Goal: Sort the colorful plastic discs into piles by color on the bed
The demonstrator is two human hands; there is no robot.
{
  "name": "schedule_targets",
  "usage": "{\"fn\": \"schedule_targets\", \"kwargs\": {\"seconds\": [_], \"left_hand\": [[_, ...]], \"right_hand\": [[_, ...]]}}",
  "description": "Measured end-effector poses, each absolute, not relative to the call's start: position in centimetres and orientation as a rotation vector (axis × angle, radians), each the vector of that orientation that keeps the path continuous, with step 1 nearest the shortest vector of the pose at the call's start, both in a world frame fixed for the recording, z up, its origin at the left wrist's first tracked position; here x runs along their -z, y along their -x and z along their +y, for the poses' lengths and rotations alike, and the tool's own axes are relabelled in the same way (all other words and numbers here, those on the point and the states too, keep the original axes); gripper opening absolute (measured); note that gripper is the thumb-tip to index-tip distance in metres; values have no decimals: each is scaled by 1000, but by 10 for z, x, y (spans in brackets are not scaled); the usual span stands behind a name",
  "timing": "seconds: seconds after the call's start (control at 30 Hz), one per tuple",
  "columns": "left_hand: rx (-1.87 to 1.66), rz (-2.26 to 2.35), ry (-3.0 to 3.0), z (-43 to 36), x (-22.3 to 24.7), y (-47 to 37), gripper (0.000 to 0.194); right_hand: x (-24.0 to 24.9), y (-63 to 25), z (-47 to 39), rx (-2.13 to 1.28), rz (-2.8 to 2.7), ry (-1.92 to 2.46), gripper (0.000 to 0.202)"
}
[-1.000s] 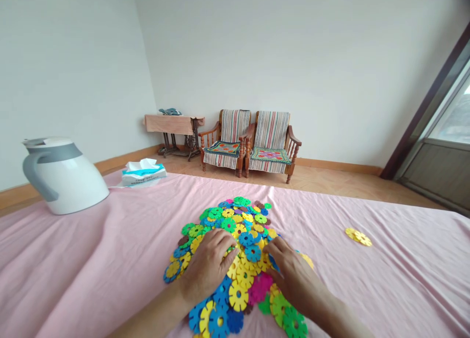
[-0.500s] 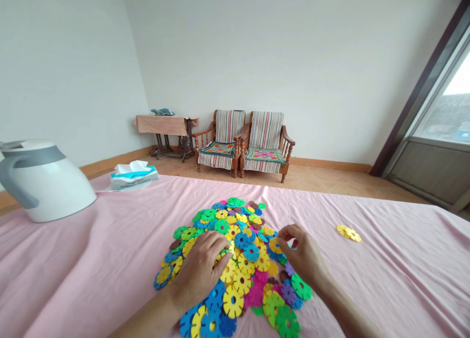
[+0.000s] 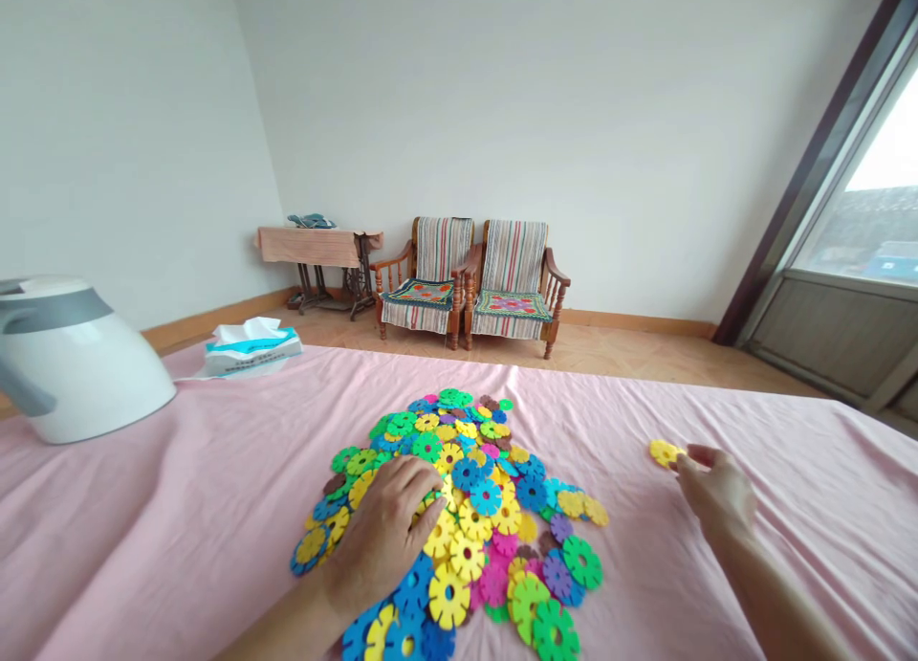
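Note:
A heap of flat, notched plastic discs [image 3: 468, 556] in yellow, blue, green, pink, purple and brown spreads over the pink cloth. My left hand [image 3: 394, 517] rests on the heap's left part with its fingers curled under; green and yellow shows by the thumb, but what the fingers hold is hidden. Off to the right of the heap, my right hand [image 3: 717, 494] pinches at a yellow disc mostly covered by its fingertips. Touching its fingertips, another yellow disc [image 3: 664, 452] lies flat on the cloth. Yellow discs [image 3: 582, 506] lie at the heap's right edge.
A white and grey jug [image 3: 86, 364] stands at the left, with a tissue box [image 3: 254, 348] beyond it. The pink cloth [image 3: 775, 431] has wrinkles. Past the far edge are two wooden armchairs [image 3: 513, 274], a cloth-covered sewing table [image 3: 308, 247] and a door [image 3: 824, 336].
My right hand has moved from the heap's right side to the separate yellow discs farther right. Yellow discs now show at the heap's right edge. My left hand stays on the heap.

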State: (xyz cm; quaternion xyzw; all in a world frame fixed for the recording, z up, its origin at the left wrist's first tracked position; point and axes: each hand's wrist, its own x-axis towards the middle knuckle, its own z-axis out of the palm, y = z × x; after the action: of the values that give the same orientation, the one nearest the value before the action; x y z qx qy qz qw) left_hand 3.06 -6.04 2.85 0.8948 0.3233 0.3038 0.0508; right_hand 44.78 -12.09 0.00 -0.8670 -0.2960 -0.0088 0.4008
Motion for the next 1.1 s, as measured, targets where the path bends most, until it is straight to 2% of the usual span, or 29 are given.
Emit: {"fn": "schedule_targets", "kwargs": {"seconds": [0.13,0.3,0.4,0.5,0.57,1.1], "left_hand": [[-949,981,-2713,-59,-28,-31,12],[-899,990,-2712,-59,-28,-31,14],[-892,992,-2710,-58,-28,-31,15],[-919,985,-2714,-58,-28,-32,15],[-944,975,-2720,-58,-28,-32,15],[-930,976,-2720,-58,-27,-32,13]], "right_hand": [[-12,-421,-111,-182,-914,2081,31],[-43,-359,-117,-685,-1619,1813,17],[-56,-330,-137,-638,-1916,1901,5],[-57,-316,-154,-540,-2071,1982,23],[-53,-313,-159,-534,-2101,2024,28],[-42,-321,-157,-657,-1943,1989,23]]}}
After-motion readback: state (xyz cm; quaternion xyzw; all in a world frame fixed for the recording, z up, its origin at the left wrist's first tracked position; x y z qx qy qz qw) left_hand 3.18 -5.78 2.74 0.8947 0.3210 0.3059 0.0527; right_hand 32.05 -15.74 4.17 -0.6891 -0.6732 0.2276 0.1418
